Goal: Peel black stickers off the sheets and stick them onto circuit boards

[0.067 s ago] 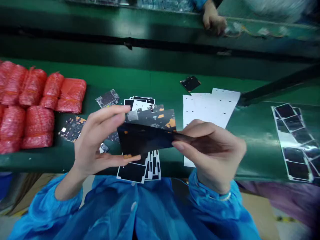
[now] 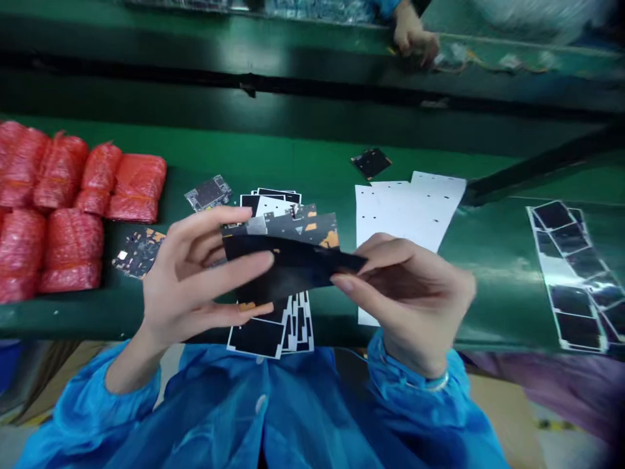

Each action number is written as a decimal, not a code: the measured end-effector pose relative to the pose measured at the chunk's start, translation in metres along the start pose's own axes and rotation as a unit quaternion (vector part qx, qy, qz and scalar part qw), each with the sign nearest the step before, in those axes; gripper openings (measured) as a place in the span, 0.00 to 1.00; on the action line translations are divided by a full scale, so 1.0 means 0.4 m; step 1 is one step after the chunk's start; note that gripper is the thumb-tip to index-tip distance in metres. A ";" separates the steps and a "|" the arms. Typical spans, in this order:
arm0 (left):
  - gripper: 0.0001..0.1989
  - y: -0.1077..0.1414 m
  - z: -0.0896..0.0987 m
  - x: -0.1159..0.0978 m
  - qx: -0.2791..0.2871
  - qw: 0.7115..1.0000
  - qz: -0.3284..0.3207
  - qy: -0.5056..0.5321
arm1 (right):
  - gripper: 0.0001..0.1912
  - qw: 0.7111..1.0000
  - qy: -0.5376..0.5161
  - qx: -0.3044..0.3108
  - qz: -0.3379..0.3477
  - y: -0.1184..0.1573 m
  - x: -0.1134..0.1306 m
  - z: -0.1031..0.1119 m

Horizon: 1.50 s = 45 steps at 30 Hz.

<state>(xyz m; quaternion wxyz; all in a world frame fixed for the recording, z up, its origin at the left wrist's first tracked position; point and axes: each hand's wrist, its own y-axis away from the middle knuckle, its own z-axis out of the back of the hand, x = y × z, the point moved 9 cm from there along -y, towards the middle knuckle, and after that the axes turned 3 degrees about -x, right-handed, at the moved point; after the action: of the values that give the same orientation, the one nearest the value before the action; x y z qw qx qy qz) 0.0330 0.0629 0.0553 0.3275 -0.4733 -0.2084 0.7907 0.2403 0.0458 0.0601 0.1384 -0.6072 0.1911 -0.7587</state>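
My left hand (image 2: 195,280) holds a dark circuit board (image 2: 310,228) with orange patches from its left side, the thumb lying over a black film (image 2: 293,267) in front of it. The right end of that film is pinched between the thumb and fingers of my right hand (image 2: 410,286). The film bends slightly and covers the lower part of the board. Beneath them on the green table lies a stack of black sheets with white borders (image 2: 258,337). White sheets (image 2: 390,212) with small dark marks lie behind my right hand.
Red bubble-wrapped bundles (image 2: 73,247) fill the far left. Loose circuit boards (image 2: 209,193) lie beside my left hand, another board (image 2: 371,163) further back. Film strips (image 2: 576,299) are at the right, near a dark bar (image 2: 541,169). Another person's hand (image 2: 415,36) rests at the top.
My left thumb has come down onto the face of the black film. The film's right end now shows more beyond my right fingertips, and the film has tilted slightly.
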 end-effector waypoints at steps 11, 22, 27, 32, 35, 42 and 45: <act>0.13 -0.096 -0.088 0.178 0.070 0.991 -0.082 -0.082 | 0.21 0.922 0.378 0.088 0.004 0.036 -0.198 -0.061; 0.24 0.030 -0.123 0.337 0.261 0.930 0.235 -0.104 | 0.48 0.947 0.224 0.229 -0.003 0.163 -0.344 -0.206; 0.13 0.193 -0.146 0.228 0.200 0.895 0.370 0.150 | 0.53 0.947 0.204 0.248 -0.002 0.116 -0.296 -0.184; 0.09 0.253 -0.154 0.230 0.021 0.887 0.418 0.195 | 0.33 0.929 0.298 0.178 0.130 0.090 -0.171 -0.182; 0.06 0.251 -0.147 0.208 -0.007 0.905 0.385 0.180 | 0.15 0.924 0.287 0.153 0.200 0.098 -0.109 -0.189; 0.03 0.208 -0.129 0.139 -0.012 0.964 0.246 0.099 | 0.07 0.895 0.298 0.187 0.274 0.120 -0.068 -0.206; 0.04 0.194 -0.134 0.122 -0.002 0.968 0.231 0.096 | 0.08 0.880 0.330 0.184 0.288 0.125 -0.058 -0.214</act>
<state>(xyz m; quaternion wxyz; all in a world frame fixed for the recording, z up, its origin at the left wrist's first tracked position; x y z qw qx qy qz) 0.0389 0.0447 -0.0492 0.1540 -0.5829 -0.0625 0.7953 0.1609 0.0221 0.0006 0.3890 -0.2033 0.2489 -0.8634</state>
